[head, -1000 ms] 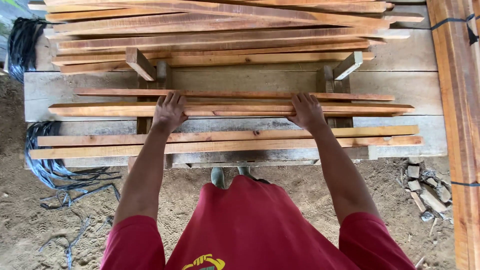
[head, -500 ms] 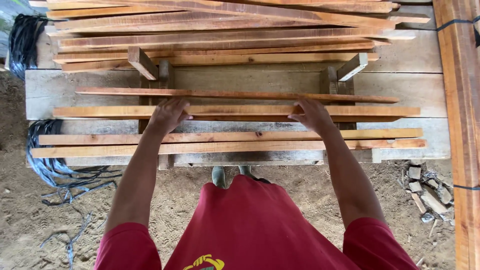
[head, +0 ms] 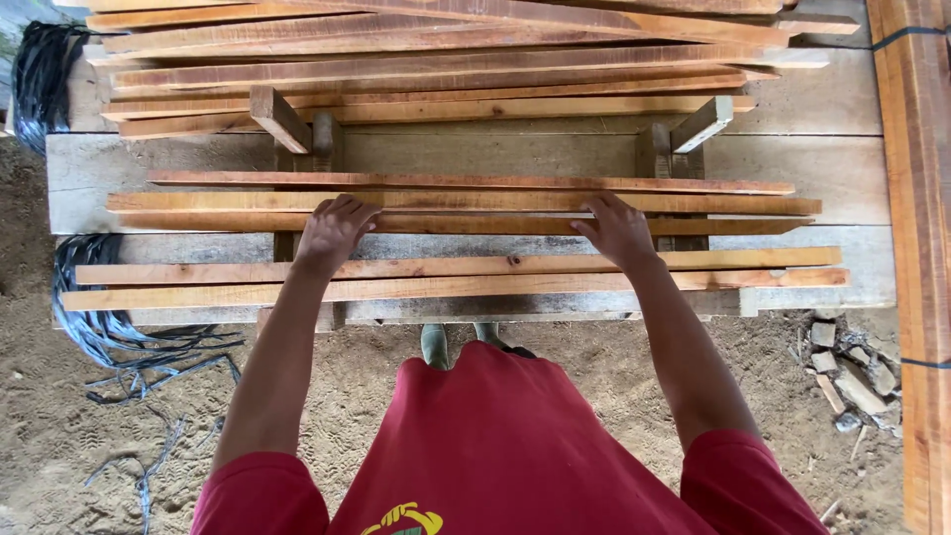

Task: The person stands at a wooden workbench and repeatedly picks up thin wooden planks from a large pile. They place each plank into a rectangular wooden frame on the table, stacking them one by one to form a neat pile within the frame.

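**Both palms down on the middle slats**

Far left, a bundle of black plastic strapping (head: 40,74) hangs at the bench corner, and more loose black strapping (head: 109,332) spills onto the sandy ground (head: 89,446) below it. Moving in, my left hand (head: 332,230) lies flat, fingers spread and pointing away from me, pressing on top of a long reddish-brown wooden slat (head: 475,224) that runs crosswise over the grey weathered plank bench (head: 852,178). The fingertips reach onto the paler orange wooden slat (head: 466,201) lying just beyond it, touching side by side. Nothing is wrapped in that hand; it is open, palm down.

Nearer to me, under my forearms, two long pale slats with small knots (head: 466,277) lie parallel near the bench's front edge. Beyond my hands, one thin dark-edged slat (head: 475,182) lies on its own, and further back a stack of long rough-sawn orange boards (head: 446,50) rests on two short wooden cross blocks (head: 279,119).

Now my right hand (head: 616,230): same story, open and flat, fingers splayed on the same two slats, well apart from the left hand. Down at the bottom, my red shirt (head: 505,446). Far right, a tall stack of orange timber bound with dark straps (head: 916,198) runs up the edge, with grey stone rubble (head: 842,367) at its foot.
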